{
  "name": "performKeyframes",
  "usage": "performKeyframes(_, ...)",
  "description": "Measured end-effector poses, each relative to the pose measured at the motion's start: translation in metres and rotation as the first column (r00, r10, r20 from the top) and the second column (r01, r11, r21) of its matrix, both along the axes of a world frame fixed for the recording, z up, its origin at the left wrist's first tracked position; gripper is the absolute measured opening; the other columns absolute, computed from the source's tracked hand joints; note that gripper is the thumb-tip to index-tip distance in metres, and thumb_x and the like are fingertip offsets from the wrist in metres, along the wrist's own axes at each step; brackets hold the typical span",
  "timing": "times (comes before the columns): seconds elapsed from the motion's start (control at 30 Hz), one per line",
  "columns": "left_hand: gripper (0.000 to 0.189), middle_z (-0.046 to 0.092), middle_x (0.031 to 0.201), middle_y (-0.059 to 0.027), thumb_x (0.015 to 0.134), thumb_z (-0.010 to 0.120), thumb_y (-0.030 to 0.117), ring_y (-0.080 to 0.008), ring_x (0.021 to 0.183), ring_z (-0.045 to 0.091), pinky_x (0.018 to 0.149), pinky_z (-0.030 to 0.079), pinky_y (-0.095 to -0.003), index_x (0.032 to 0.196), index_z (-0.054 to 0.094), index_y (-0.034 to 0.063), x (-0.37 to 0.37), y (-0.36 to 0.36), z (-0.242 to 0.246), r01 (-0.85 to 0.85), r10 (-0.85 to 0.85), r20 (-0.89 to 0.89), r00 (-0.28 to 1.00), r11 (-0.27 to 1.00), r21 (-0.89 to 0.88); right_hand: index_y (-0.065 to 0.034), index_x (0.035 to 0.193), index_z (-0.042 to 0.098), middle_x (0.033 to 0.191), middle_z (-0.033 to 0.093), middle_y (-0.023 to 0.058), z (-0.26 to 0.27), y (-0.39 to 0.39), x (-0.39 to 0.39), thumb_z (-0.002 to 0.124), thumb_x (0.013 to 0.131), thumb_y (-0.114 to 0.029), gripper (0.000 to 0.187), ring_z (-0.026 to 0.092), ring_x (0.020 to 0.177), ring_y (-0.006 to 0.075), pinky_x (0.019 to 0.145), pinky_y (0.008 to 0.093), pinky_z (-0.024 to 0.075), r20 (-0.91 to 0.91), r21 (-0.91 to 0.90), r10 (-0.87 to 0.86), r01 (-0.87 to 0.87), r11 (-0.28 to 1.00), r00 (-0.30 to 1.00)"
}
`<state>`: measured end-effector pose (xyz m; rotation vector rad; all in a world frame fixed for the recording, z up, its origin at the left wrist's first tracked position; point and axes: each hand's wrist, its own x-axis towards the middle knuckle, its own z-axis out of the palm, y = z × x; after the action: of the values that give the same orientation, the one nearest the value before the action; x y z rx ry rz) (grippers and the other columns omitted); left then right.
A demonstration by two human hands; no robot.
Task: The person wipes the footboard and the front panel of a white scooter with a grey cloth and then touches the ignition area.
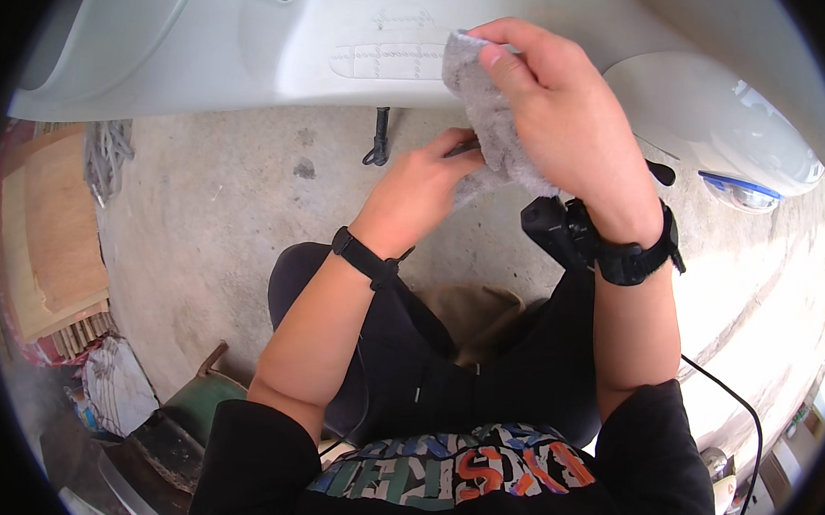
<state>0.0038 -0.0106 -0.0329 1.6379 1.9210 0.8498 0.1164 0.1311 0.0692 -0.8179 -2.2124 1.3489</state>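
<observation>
A grey cloth [487,100] hangs in folds between my two hands, in front of a pale body panel [185,57] that looks like part of a scooter. My right hand [567,119] pinches the cloth's upper end between thumb and fingers, close to the panel. Lower down and to the left, my left hand [419,188] grips the cloth's lower part; its fingertips are partly hidden by the folds. Behind the cloth, the panel bears a faint moulded pattern [388,60]. A black strap circles each wrist, and a black device [550,226] sits at the right one.
Beneath the panel a black stand-like part [380,137] reaches toward the concrete floor [199,197]. A rounded pale cover [714,112] and a blue-rimmed clear lens [741,192] are at right. Stacked cardboard [65,218] lies left, near a green metal object [202,407]. A black cable [747,404] runs at right.
</observation>
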Motion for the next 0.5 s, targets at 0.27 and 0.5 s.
performKeyframes(0.27, 0.04, 0.062, 0.118, -0.0138, 0.076, 0.065, 0.007, -0.0361, 0.103, 0.061, 0.089, 0.051, -0.0408, 0.116, 0.06, 0.0041, -0.016, 0.023, 0.036, -0.205, 0.19, 0.078, 0.979, 0.923, 0.327, -0.001, 0.118, 0.059, 0.118, 0.067, 0.0164, 0.016, -0.079, -0.004, 0.066, 0.09, -0.011, 0.03, 0.069, 0.077, 0.0353, 0.065, 0.0423, 0.0566, -0.001, 0.306, 0.33, -0.314, 0.899, 0.944)
performKeyframes(0.5, 0.052, 0.062, 0.111, -0.0109, 0.065, 0.073, 0.012, -0.0338, 0.104, 0.059, 0.093, 0.048, -0.0401, 0.116, 0.059, 0.0059, -0.038, 0.03, 0.059, -0.109, 0.342, -0.381, 0.859, 0.849, 0.518, -0.0068, 0.118, 0.066, 0.106, 0.071, 0.0092, -0.013, 0.008, -0.003, 0.062, 0.094, -0.01, 0.025, 0.067, 0.098, 0.0221, 0.08, 0.0339, 0.0536, -0.19, 0.413, -0.088, 0.161, 0.896, 0.978)
